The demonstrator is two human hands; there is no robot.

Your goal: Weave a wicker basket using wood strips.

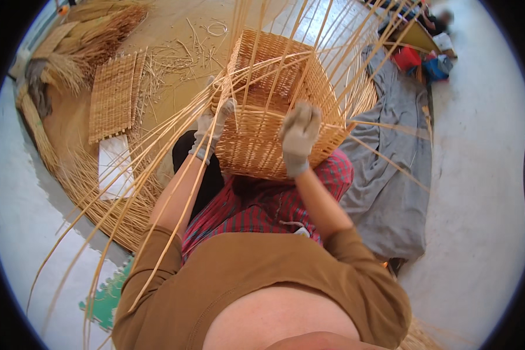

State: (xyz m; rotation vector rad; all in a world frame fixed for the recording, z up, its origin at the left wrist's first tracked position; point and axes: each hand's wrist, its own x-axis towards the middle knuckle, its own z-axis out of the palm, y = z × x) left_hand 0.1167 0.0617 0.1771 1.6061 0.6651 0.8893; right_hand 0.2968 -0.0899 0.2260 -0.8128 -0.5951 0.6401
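Note:
A woven wicker basket [248, 143] rests tilted on my lap, its opening facing up and away, with long pale rods standing from its rim. A grey glove covers my left hand [212, 125], which is closed at the basket's near left corner, with loose willow rods [175, 119] fanning out past it to the lower left. My right hand [300, 131], also gloved, is over the near rim on the right side. Its fingers are curled and slightly blurred; what they hold, if anything, is hidden.
A flat woven panel [115, 96] and a white sheet [115, 166] lie at the left among rod bundles [96, 44]. Cut scraps [184, 55] litter the floor beyond. Grey cloth [391, 192] spreads at my right. Red [406, 59] and blue [437, 68] objects sit at the far right.

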